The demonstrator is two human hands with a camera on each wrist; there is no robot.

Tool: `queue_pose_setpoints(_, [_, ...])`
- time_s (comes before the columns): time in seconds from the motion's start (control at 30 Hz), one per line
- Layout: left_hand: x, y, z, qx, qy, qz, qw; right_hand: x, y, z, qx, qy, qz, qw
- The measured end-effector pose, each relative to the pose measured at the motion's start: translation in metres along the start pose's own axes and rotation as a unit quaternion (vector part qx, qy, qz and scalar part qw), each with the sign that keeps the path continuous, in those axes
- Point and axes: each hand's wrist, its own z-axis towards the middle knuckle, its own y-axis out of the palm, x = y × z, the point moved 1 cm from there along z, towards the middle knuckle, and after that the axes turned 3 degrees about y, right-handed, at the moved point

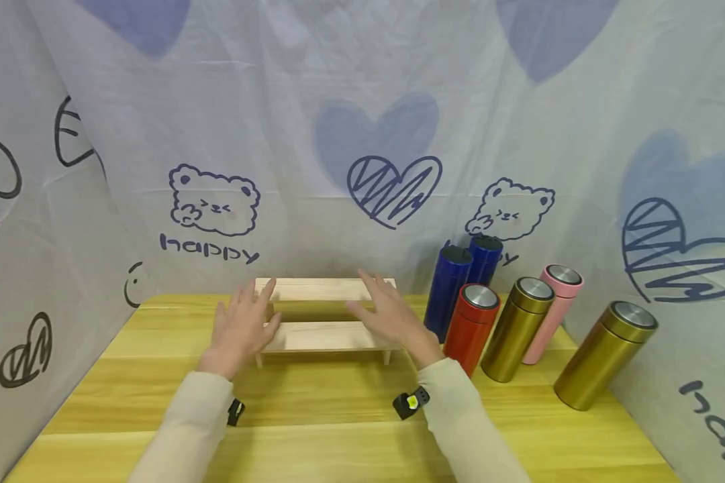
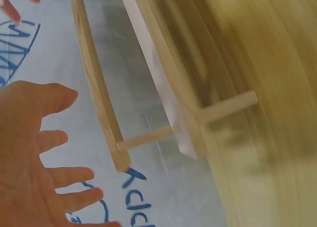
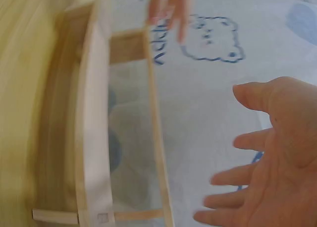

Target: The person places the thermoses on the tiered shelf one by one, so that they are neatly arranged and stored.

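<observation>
A small two-tier wooden rack point(image 1: 323, 337) of pale wood stands on the table in front of me. My left hand point(image 1: 237, 330) is over its left end, fingers spread and pointing forward. At the other end my right hand point(image 1: 394, 316) is held the same way, palm turned inward. Neither hand holds anything. In the left wrist view the left hand point(image 2: 34, 157) shows apart from the rack point(image 2: 153, 73), its thumb toward the upper board. The right wrist view has the right hand point(image 3: 282, 157) spread beside the rack point(image 3: 96, 138), with a gap between them.
To the right stand several bottles: a red bottle point(image 1: 472, 329), two blue bottles behind it, a gold bottle point(image 1: 517, 329), a pink bottle point(image 1: 557, 312) and another gold bottle point(image 1: 604, 355). Behind the wooden table point(image 1: 314, 436) hangs a printed curtain point(image 1: 302, 134).
</observation>
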Motion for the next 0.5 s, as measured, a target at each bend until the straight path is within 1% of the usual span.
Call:
queue_pose_setpoints(0.07, [-0.007, -0.001, -0.002, 0.004, -0.003, -0.008, 1.0000, 0.000, -0.006, -0.003, -0.008, -0.013, 0.051, 0.999])
queue_pose_setpoints(0.13, [-0.014, -0.002, -0.005, 0.014, -0.004, -0.020, 0.9997, 0.000, -0.012, -0.007, -0.014, -0.023, 0.101, 0.995])
queue_pose_setpoints(0.23, [-0.023, -0.003, -0.008, 0.026, 0.000, -0.039, 0.9989, 0.001, -0.019, -0.017, -0.012, -0.027, 0.148, 0.989])
queue_pose_setpoints(0.3, [-0.029, -0.002, -0.010, 0.029, 0.002, -0.052, 0.9982, 0.001, -0.023, -0.024, -0.011, -0.030, 0.165, 0.986])
queue_pose_setpoints(0.37, [-0.034, -0.001, -0.012, 0.025, 0.001, -0.068, 0.9973, 0.001, -0.025, -0.032, -0.009, -0.033, 0.172, 0.985])
queue_pose_setpoints(0.5, [-0.044, 0.003, -0.018, 0.014, -0.006, -0.114, 0.9933, 0.005, -0.028, -0.045, -0.008, -0.040, 0.159, 0.986])
